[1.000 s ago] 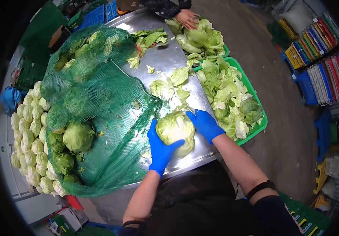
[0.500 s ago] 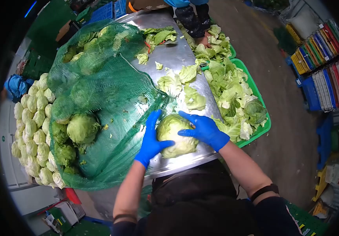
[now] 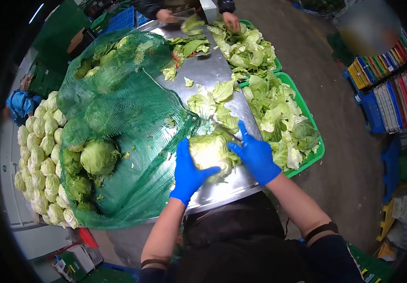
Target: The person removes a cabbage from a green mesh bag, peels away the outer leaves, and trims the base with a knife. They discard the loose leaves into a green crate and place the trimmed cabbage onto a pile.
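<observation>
A pale green lettuce head (image 3: 208,153) is on the metal table (image 3: 184,89) near its front edge. My left hand (image 3: 189,172), in a blue glove, grips its left side, with the thumb across the front. My right hand (image 3: 258,158), also gloved in blue, is at the head's right side, closed on a knife (image 3: 228,132). The thin blade is blurred and lies over the far side of the head, beside a loose leaf. More loose leaves (image 3: 202,103) lie just beyond.
A green net sack (image 3: 137,127) with lettuces covers the table's left. Trimmed heads (image 3: 45,151) are stacked beyond it. Green crates (image 3: 320,141) of leaves stand at the right. At the far end are another person's hands (image 3: 230,21), with a blurred leafy piece near one.
The lettuce has been turned, showing a paler side, and the blade now shows at its far side. My right hand has shifted slightly rightward. The co-worker's hands have moved apart.
</observation>
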Action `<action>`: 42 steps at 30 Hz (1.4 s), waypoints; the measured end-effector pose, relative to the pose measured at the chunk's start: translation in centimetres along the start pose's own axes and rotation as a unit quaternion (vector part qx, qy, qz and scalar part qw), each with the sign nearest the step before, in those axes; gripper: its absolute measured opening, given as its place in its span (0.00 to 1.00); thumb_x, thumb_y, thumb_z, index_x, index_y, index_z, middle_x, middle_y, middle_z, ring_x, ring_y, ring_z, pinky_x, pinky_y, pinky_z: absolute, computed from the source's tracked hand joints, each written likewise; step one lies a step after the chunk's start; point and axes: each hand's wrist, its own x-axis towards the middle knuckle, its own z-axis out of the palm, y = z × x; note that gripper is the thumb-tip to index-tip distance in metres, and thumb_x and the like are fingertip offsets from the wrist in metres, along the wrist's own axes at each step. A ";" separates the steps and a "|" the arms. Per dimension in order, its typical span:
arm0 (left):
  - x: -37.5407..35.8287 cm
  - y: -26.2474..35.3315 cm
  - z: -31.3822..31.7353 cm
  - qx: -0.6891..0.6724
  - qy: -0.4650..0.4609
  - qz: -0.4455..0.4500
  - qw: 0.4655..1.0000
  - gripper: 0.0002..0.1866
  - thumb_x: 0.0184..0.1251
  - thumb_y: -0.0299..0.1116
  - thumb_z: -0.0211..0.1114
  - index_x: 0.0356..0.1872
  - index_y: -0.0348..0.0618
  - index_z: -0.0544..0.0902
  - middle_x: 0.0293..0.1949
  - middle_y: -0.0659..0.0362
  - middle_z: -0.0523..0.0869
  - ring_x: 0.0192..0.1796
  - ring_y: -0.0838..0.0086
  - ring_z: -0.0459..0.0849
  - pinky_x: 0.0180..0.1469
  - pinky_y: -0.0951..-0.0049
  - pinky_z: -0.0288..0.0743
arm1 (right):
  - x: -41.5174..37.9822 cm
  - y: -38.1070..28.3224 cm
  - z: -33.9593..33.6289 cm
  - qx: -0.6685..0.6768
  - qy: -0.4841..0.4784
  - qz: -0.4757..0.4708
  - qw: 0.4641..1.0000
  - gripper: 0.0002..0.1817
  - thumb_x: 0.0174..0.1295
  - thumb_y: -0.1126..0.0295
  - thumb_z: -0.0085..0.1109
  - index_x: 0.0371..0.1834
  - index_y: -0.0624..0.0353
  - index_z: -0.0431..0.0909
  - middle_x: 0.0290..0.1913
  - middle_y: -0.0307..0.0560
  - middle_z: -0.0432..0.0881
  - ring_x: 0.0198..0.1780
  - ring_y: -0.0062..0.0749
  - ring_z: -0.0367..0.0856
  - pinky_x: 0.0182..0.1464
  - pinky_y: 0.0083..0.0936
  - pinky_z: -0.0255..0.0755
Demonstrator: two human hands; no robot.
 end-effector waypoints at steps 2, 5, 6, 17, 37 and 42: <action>1.1 0.3 -0.1 -0.001 -0.014 -0.027 1.000 0.66 0.31 0.56 0.81 0.69 0.28 0.54 0.67 0.37 0.61 0.69 0.47 0.62 0.71 0.59 0.58 | -1.3 -2.4 -0.8 -0.051 -0.014 -0.083 0.995 0.42 0.65 0.44 0.48 0.76 0.54 0.46 0.23 0.50 0.81 0.19 0.42 0.79 0.23 0.37 0.73; 2.4 1.2 -0.5 0.019 -0.039 -0.055 0.998 0.66 0.32 0.58 0.81 0.69 0.27 0.54 0.66 0.37 0.63 0.68 0.48 0.65 0.69 0.61 0.61 | -0.9 -2.5 0.6 -0.050 -0.040 -0.091 0.994 0.40 0.67 0.46 0.47 0.76 0.55 0.47 0.20 0.50 0.79 0.17 0.43 0.78 0.20 0.38 0.71; 2.5 1.5 -0.6 0.040 -0.048 -0.061 0.996 0.66 0.32 0.58 0.80 0.69 0.26 0.54 0.65 0.37 0.64 0.67 0.49 0.67 0.68 0.61 0.63 | -0.6 -2.6 0.6 -0.056 -0.091 -0.083 0.991 0.40 0.67 0.47 0.47 0.76 0.55 0.46 0.23 0.51 0.80 0.20 0.44 0.79 0.22 0.39 0.71; 2.7 1.2 0.6 0.030 -0.029 -0.056 0.998 0.64 0.34 0.57 0.80 0.68 0.26 0.55 0.64 0.36 0.65 0.66 0.47 0.66 0.67 0.60 0.64 | 7.6 -0.4 1.7 -0.058 -0.124 -0.114 0.984 0.32 0.67 0.43 0.43 0.66 0.51 0.68 0.28 0.54 0.83 0.32 0.52 0.83 0.36 0.45 0.74; 1.3 -2.3 -2.0 -0.096 0.007 0.108 0.990 0.57 0.39 0.43 0.79 0.72 0.40 0.56 0.72 0.44 0.55 0.74 0.52 0.55 0.73 0.59 0.53 | 5.2 -0.7 0.8 0.227 -0.187 -0.140 0.946 0.44 0.51 0.43 0.67 0.72 0.40 0.61 0.60 0.55 0.75 0.46 0.49 0.82 0.50 0.35 0.74; -0.1 0.5 2.9 -0.131 0.132 -0.004 0.983 0.64 0.34 0.45 0.83 0.72 0.35 0.51 0.68 0.41 0.60 0.70 0.51 0.61 0.72 0.60 0.55 | 2.2 -1.3 2.1 0.190 -0.012 0.002 0.982 0.29 0.55 0.42 0.62 0.53 0.47 0.74 0.39 0.52 0.81 0.37 0.47 0.83 0.42 0.39 0.76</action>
